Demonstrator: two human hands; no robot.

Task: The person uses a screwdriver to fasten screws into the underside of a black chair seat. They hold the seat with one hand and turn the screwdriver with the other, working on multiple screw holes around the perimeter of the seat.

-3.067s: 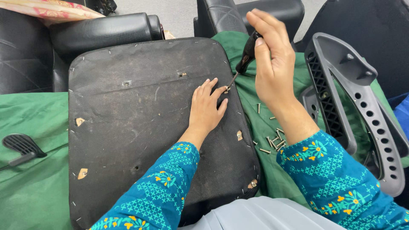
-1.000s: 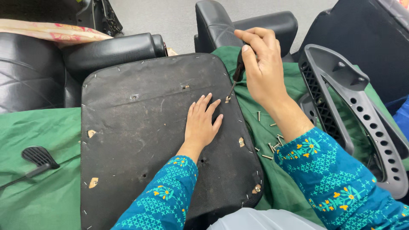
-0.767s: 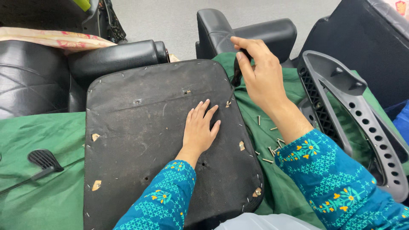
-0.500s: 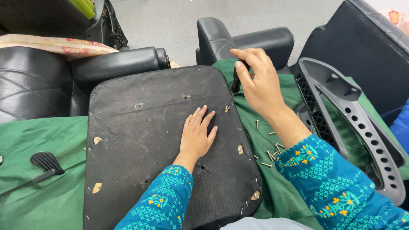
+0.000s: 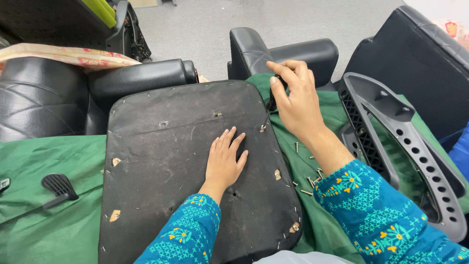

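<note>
Head view: left hand (image 5: 224,161) flat on seat base (image 5: 166,161) (right edge near).

Dark tool (image 5: 274,93) mostly hidden in right hand (image 5: 298,100), seat panel (image 5: 185,161) bottom cut off, screws (image 5: 312,178) too small for detail

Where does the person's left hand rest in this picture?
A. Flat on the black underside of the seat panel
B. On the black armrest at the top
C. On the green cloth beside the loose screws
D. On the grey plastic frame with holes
A: the left hand lies palm down, fingers spread, on the black seat panel, apart from the screws on the green cloth.
</note>
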